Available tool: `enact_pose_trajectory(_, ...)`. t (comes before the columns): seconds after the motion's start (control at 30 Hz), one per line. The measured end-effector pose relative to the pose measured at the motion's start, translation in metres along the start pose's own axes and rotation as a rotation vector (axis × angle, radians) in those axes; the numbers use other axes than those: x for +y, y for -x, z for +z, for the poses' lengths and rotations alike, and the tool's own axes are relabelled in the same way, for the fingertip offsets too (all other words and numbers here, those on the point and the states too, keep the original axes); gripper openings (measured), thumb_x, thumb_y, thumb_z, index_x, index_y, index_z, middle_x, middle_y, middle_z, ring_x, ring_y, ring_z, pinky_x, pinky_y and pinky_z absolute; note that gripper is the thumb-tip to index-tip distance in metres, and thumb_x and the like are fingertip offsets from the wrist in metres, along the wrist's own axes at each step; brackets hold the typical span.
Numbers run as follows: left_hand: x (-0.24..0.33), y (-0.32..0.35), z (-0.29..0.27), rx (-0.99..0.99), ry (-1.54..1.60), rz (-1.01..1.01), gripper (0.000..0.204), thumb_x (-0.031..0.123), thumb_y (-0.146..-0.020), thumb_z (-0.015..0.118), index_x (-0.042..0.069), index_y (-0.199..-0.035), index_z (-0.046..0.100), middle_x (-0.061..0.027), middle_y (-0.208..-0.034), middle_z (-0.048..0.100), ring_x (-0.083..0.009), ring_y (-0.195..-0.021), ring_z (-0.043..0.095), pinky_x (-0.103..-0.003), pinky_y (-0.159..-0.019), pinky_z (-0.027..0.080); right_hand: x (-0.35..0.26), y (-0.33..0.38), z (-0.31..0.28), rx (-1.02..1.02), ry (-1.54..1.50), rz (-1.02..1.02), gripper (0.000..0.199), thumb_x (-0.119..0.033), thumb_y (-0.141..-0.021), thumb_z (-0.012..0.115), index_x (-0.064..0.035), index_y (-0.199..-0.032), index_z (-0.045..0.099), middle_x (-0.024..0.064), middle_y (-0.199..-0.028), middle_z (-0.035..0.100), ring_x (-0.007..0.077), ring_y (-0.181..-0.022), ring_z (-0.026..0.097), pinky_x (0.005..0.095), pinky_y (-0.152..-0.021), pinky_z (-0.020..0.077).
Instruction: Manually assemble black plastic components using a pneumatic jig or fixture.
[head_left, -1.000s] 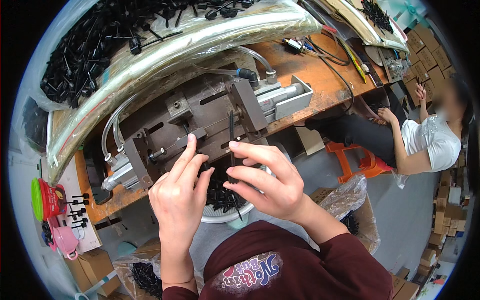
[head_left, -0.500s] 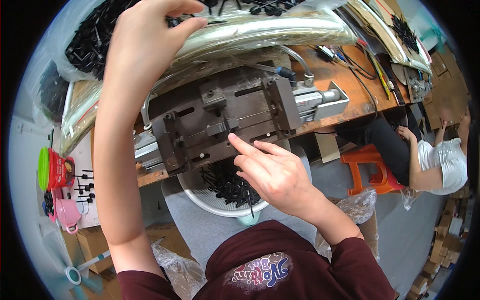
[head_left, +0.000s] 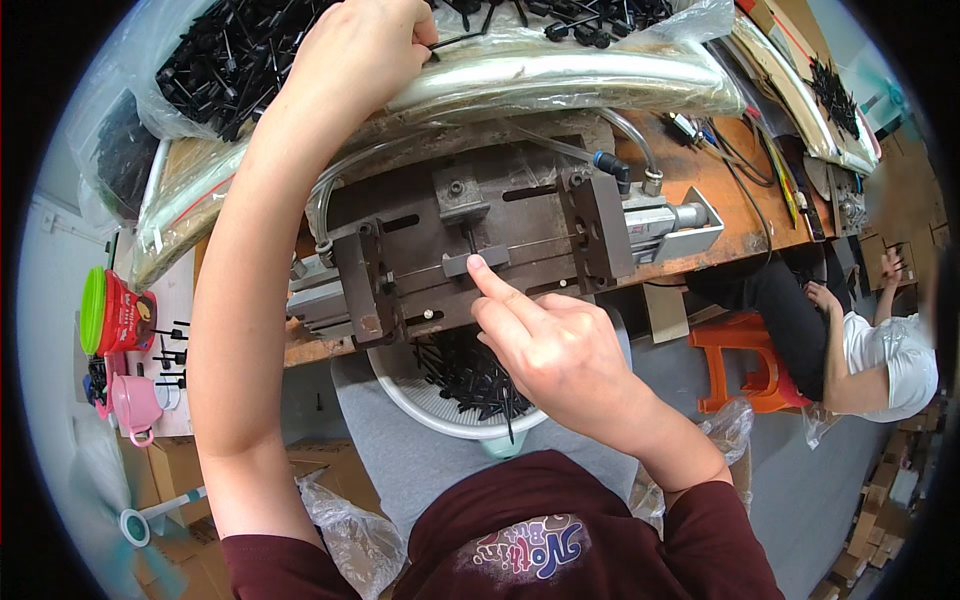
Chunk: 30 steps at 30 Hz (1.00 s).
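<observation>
My left hand is up at the pile of black plastic parts, fingers closed on a thin black stemmed part at the pile's near edge. The fingertips are partly hidden behind the hand. My right hand holds nothing; its index finger stretches out and touches the small block in the middle of the dark metal fixture. A black rod lies there, between that block and the rear block. The other right fingers are bent.
A white basket of black parts sits on my lap below the fixture. Air cylinders with hoses flank the fixture. A red tub and pink cup stand left. At right, a person sits near an orange stool.
My left hand has gone from open fingers over the pile to a closed grip on a black part. My right index finger remains at the fixture, other fingers more bent. The view has shifted slightly.
</observation>
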<state>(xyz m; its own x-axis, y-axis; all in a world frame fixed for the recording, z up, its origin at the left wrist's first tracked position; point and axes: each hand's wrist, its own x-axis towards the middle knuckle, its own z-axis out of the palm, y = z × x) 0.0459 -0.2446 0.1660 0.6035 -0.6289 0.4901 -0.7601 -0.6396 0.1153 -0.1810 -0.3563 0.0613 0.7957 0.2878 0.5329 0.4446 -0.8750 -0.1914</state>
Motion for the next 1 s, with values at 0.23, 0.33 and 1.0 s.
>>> enact_pose_trajectory(0.23, 0.035, 0.052, -0.041, 0.269, 0.504, -0.225, 0.025, 0.01, -0.09, 0.068, 0.007, -0.114, 0.072, -0.0102, -0.101, 0.073, -0.0209, -0.083, 0.071, -0.033, -0.069, 0.053, 0.026, -0.028, -0.037, 0.019, -0.207, 0.019, 0.038, -0.019, -0.076, 0.084, -0.0033, -0.107, 0.069, 0.0111, -0.102, 0.074, 0.026, -0.084, 0.073, 0.0301, -0.068, 0.057)
enact_pose_trajectory(0.33, 0.034, 0.088, -0.052, 0.436, 0.552, -0.228, 0.024, 0.012, -0.09, 0.073, 0.005, -0.113, 0.071, -0.0023, -0.101, 0.07, -0.0085, -0.066, 0.068, -0.018, -0.053, 0.045, 0.063, -0.074, -0.052, 0.345, -0.076, 0.049, 0.023, -0.024, -0.078, 0.079, -0.0088, -0.091, 0.069, 0.0075, -0.083, 0.07, 0.0223, -0.062, 0.066, 0.0318, -0.058, 0.0508)
enact_pose_trajectory(1.0, 0.086, 0.194, -0.029, 0.143, 0.767, -0.228, 0.029, 0.011, -0.063, 0.091, 0.004, -0.087, 0.076, -0.0104, -0.108, 0.067, -0.0138, -0.087, 0.064, -0.023, -0.062, 0.054, 0.133, -0.217, -0.078, -0.35, -0.378, 0.605, 0.045, -0.02, -0.088, 0.071, 0.0145, -0.115, 0.061, 0.021, -0.088, 0.072, 0.0237, -0.072, 0.071, 0.0332, -0.064, 0.0588)
